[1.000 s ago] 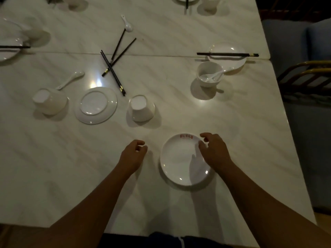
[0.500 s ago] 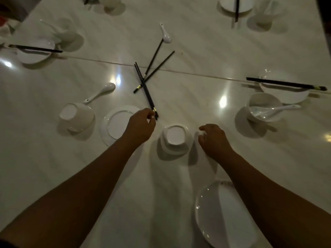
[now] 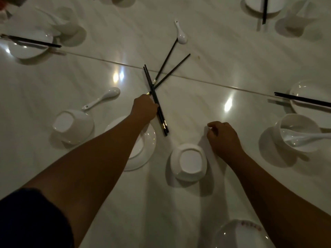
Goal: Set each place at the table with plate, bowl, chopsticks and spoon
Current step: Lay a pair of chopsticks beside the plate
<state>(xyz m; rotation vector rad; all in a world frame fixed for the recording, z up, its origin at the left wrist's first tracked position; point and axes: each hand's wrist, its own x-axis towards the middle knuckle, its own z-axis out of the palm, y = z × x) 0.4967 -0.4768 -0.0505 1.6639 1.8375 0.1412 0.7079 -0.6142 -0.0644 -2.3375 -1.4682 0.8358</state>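
My left hand (image 3: 144,109) reaches to the middle of the marble table (image 3: 223,56) and curls its fingers round a pair of black chopsticks (image 3: 157,108). Two more loose chopsticks (image 3: 170,68) lie crossed just beyond. Next to an upside-down white bowl (image 3: 188,161), my right hand (image 3: 223,138) rests loosely curled, holding nothing. My left forearm partly covers an overturned plate (image 3: 145,149). Another overturned bowl (image 3: 72,126) and a white spoon (image 3: 102,100) lie to the left. A second spoon (image 3: 181,34) lies farther off. An upright plate (image 3: 238,233) sits at the near edge.
On the right stand a bowl holding a spoon (image 3: 297,133) and a plate (image 3: 302,93) with chopsticks across it. Similar settings lie at the far left (image 3: 28,47) and the far right (image 3: 263,4).
The view has moved in over the table. My left hand has gone forward along the black chopsticks and closed on them. My right hand has shifted slightly past the overturned bowl.
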